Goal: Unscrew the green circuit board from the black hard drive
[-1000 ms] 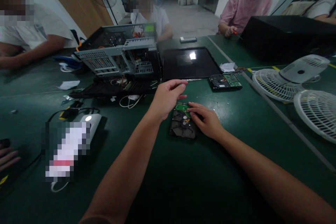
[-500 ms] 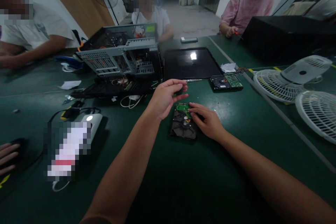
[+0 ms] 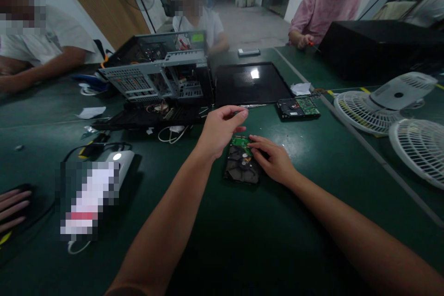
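Observation:
A hard drive (image 3: 241,169) lies on the green table with its underside up, a small green circuit board (image 3: 240,142) at its far end. My right hand (image 3: 274,162) rests along the drive's right edge, its fingertips pressed on the green board. My left hand (image 3: 220,130) hovers just above and left of the drive's far end. Its fingers are curled, with thumb and forefinger drawn toward a pinch; whether anything sits between them is too small to make out. A thin screwdriver (image 3: 255,106) lies on the table just beyond my left fingertips.
An opened computer case (image 3: 156,71) and a black side panel (image 3: 251,83) stand at the back. A second hard drive (image 3: 298,107) lies to the right, beside white fan grilles (image 3: 412,143). Cables and a white device (image 3: 120,157) lie to the left. Other people sit around the table.
My left thumb and forefinger have closed a little toward each other. My right hand and the drive have stayed put. Another person's hand at the left edge has shifted slightly.

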